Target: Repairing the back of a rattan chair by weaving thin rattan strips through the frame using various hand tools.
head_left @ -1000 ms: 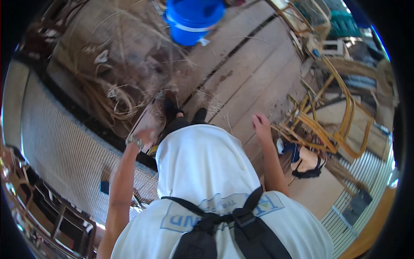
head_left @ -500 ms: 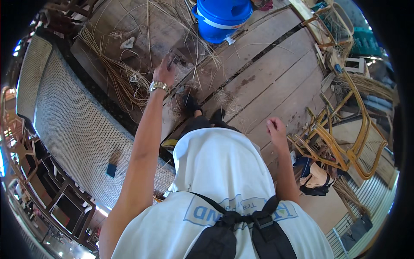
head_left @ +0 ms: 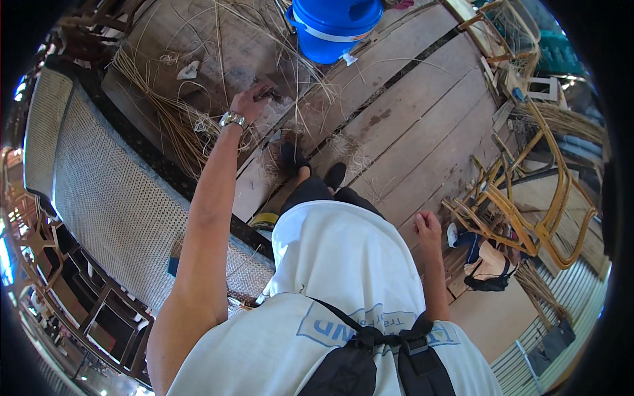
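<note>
My left hand (head_left: 248, 105), with a metal watch (head_left: 232, 119) on its wrist, reaches out low over the floor. Its fingers are closed around a small dark object (head_left: 265, 91) whose kind I cannot make out. Beside that hand lies a loose bundle of thin cane strands (head_left: 168, 119). My right hand (head_left: 428, 226) hangs at my right side, fingers curled in and nothing visible in them. Left of my left forearm stretches a long woven cane panel (head_left: 112, 165) in a dark frame. A small dark blue block (head_left: 173, 265) on it is partly covered by my arm.
A blue lidded bucket (head_left: 333, 33) stands ahead on the plank floor (head_left: 416, 105). Yellowish rattan chair frames (head_left: 528, 218) lie at the right, near a bag (head_left: 489, 264). Cane scraps (head_left: 347, 155) are strewn by my feet. Wooden chair frames (head_left: 92, 290) crowd the far left.
My left hand has shifted slightly left and forward, the dark object still at its fingers. My right hand has dropped back a little toward my body. The view has tilted slightly.
</note>
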`<move>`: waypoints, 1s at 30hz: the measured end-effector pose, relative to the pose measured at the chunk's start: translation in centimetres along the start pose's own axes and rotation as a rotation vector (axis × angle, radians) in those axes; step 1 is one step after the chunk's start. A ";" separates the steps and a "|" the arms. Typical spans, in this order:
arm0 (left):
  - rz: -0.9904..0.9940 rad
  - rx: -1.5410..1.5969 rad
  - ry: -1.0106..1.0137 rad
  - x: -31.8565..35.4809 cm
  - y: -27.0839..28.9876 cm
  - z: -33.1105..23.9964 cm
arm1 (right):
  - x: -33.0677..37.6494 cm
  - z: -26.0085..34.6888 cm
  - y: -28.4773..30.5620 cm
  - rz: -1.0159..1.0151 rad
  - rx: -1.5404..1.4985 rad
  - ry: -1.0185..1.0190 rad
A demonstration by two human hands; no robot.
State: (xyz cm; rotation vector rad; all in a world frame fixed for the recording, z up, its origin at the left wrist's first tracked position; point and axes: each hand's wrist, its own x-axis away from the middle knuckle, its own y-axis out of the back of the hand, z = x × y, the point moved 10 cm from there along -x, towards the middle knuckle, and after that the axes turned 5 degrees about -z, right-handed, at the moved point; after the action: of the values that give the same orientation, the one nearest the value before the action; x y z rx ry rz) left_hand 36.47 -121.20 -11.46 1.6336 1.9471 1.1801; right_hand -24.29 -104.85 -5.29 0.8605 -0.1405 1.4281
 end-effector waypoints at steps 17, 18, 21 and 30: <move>0.167 -0.282 -0.013 3.8 -2.1 2.1 | -2.2 4.8 -0.4 -0.064 0.029 0.072; 0.245 -0.208 0.000 7.3 -3.8 3.1 | -2.2 5.6 -0.4 -0.098 -0.021 0.083; 0.694 -0.432 -0.013 20.7 -12.6 10.9 | -3.3 9.5 -2.7 -0.125 -0.200 0.099; -0.134 0.085 0.348 20.3 0.4 -0.3 | -3.9 16.7 -14.9 0.256 -0.366 0.097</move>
State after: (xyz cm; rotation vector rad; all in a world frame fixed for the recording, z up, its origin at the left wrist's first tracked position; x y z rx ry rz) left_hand 30.78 -102.48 -6.06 1.3815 2.3059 1.4209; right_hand -4.97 -116.37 -2.26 0.4828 -0.4374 1.6147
